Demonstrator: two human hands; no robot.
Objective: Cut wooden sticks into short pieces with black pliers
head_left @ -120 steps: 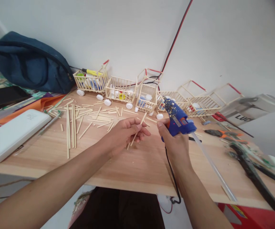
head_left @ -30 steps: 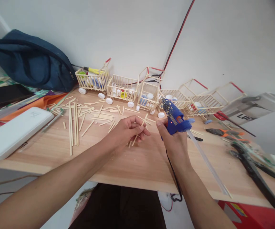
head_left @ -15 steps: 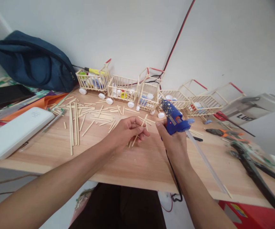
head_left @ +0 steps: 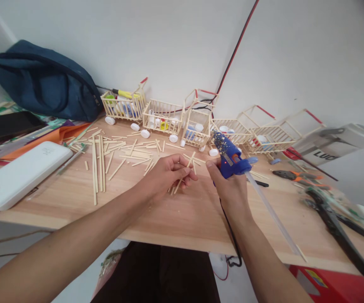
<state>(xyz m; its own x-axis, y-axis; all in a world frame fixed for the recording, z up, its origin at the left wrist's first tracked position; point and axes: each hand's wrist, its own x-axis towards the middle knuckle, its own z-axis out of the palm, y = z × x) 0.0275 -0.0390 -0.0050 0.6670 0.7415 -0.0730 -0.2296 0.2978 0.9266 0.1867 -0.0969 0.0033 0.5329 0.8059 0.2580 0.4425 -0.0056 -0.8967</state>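
Between the thumb and fingers of my left hand [head_left: 175, 172] is a thin wooden stick [head_left: 191, 160], tilted above the table. Other stick ends show under that hand, partly hidden by the fingers. My right hand [head_left: 230, 185] is wrapped round a blue glue gun [head_left: 227, 153], its nozzle pointing away from me toward the small carts. A long clear glue stick [head_left: 273, 214] juts from the gun's back toward the table's front edge. Many loose wooden sticks [head_left: 133, 153] lie to the left of and beyond my left hand.
Several small stick-built carts with white wheels, one a cart [head_left: 163, 118] holding bottle caps, line the wall. At left are a blue bag [head_left: 46, 84] and a white power bank [head_left: 27, 174]. Pliers [head_left: 287, 174] and a black-handled tool [head_left: 339, 235] lie at right. The gun's cord [head_left: 230, 231] hangs over the front edge.
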